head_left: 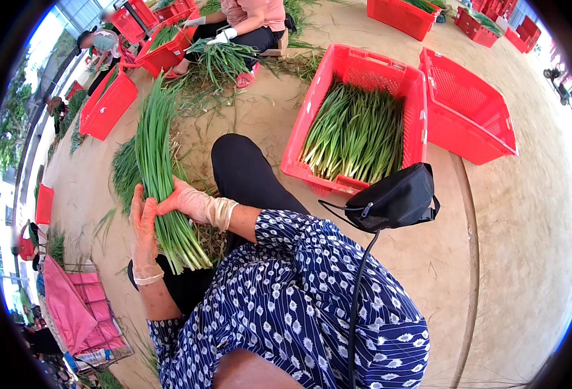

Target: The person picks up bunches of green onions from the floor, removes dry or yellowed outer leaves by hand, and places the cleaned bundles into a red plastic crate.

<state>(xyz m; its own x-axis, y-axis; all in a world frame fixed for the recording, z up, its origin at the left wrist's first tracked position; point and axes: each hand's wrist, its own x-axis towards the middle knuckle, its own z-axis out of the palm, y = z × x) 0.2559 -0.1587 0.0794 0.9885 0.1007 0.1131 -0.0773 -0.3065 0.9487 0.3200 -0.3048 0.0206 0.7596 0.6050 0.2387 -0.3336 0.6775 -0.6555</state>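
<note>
Between my gloved hands is a thick bundle of garlic chives, long green leaves pointing away from me and pale cut ends toward my lap. My right hand grips it from the right side, the thumb across the leaves. Against its left side is my left hand, closed around the stems with some fingers hidden behind them. Both hands wear thin, see-through gloves. On the floor beyond the bundle lies a heap of loose chives. To my right, a red crate holds chives laid in rows.
Another red crate leans beside the filled one. A black pouch with a cable hangs at my right. Ahead, a person in white gloves sits by more chives and crates. A pink cloth-covered cart stands at the left.
</note>
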